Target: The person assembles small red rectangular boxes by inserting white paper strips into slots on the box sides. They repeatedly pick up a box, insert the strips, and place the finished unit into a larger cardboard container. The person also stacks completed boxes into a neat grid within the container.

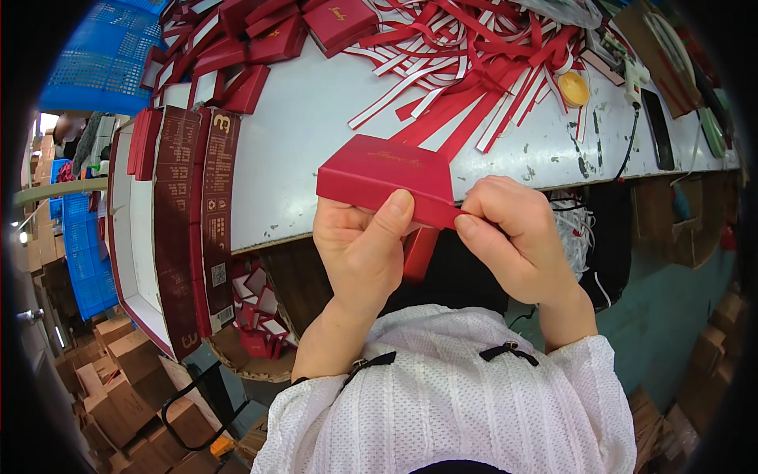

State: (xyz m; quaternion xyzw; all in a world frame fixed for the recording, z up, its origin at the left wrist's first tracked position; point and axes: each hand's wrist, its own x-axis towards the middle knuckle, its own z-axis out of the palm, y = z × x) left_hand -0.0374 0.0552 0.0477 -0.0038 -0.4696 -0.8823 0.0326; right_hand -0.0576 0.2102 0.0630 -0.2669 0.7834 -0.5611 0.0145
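Observation:
A small red box (384,176) with gold script on its lid is held over the front edge of the white table (308,126). My left hand (363,249) grips it from below, thumb pressed on its front face. My right hand (517,237) pinches the box's right corner, where a red ribbon strip (418,254) hangs down between the hands. Both wrists come out of white knit sleeves.
A heap of red and white ribbon strips (482,59) covers the table's far middle. Several red boxes (260,39) are piled at the back left. Flat dark-red cartons (193,221) lie at the left edge. A glue gun (632,75) and yellow lid (573,88) lie right.

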